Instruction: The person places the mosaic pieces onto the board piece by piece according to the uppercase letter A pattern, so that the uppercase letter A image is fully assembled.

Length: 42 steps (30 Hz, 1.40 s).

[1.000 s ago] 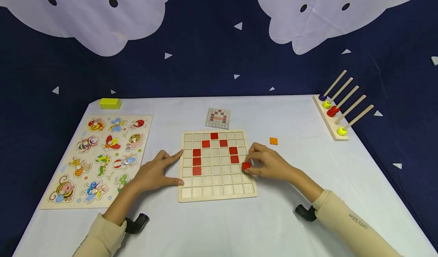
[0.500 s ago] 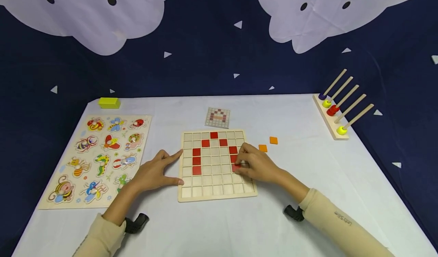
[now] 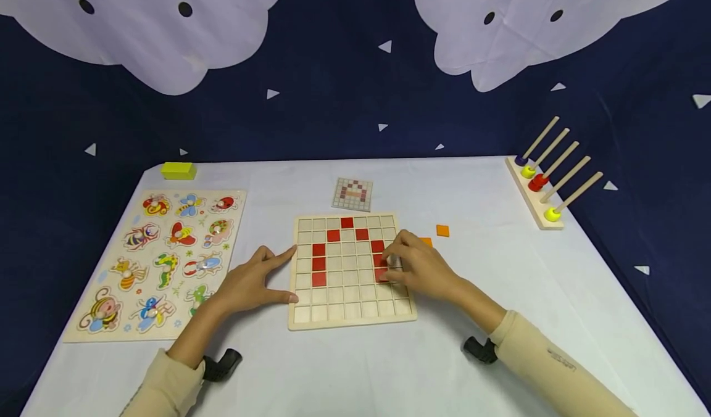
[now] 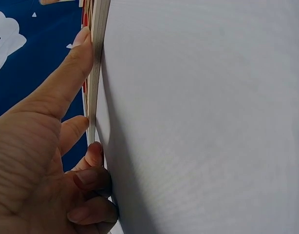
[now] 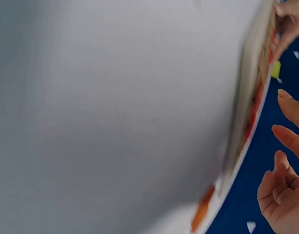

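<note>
A square wooden grid board (image 3: 351,311) lies at the middle of the table, several red square tiles set in its cells in an arch-like pattern. My left hand (image 3: 247,284) steadies its left edge, thumb and index finger spread and touching the frame; the left wrist view shows the thumb (image 4: 74,63) along the rim. My right hand (image 3: 424,270) is over the right side of the grid, fingertips close above the lowest red tile (image 3: 380,276) of the right column. In the right wrist view the right thumb and fingers are apart with nothing between them.
A small pattern card (image 3: 352,194) lies behind the board. Two orange tiles (image 3: 442,231) are to its right, one partly hidden by the right hand. An insect puzzle board (image 3: 150,269) is at left, a yellow-green block (image 3: 179,171) at back left, a peg stand with beads (image 3: 536,194) at back right.
My right hand has moved left over the board and let go of a red tile, which now lies in the right column. The left hand has stayed on the board's edge.
</note>
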Available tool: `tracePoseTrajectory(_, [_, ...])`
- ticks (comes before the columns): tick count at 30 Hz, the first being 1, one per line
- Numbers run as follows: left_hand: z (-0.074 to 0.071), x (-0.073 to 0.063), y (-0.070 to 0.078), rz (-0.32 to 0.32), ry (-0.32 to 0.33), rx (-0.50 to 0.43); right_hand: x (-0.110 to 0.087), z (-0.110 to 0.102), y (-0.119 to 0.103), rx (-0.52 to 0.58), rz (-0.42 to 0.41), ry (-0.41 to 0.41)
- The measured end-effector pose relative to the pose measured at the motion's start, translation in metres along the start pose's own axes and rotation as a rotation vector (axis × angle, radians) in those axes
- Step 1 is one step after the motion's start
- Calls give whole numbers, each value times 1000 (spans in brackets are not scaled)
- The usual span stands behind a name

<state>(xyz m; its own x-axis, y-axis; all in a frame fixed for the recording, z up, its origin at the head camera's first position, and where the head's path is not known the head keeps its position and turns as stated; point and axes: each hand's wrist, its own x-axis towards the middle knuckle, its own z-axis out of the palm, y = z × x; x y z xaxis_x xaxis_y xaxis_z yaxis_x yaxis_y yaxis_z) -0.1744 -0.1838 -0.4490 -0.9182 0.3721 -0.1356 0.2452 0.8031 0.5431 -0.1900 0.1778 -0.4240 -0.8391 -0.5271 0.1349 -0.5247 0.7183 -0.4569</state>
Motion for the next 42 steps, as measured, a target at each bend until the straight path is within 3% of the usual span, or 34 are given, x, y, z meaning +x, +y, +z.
tracePoseTrajectory(6, [1,0,-1,3,9,-5,-1,-28,29,-82,39,81])
tracePoseTrajectory(11, [1,0,-2,4,9,-7,-7,-38,61,-164,90,43])
tracePoseTrajectory(16, [2,-1,-2,3,5,-6,-13,-35,77,-181,96,30])
tracePoseTrajectory(21, [1,-1,-1,5,7,-7,-13,-32,82,-196,83,27])
tracePoseTrajectory(33, [1,0,-1,0,1,-7,-8,-28,91,-108,37,30])
tracePoseTrajectory(42, [1,1,-2,3,4,-6,7,-27,67,-41,16,24])
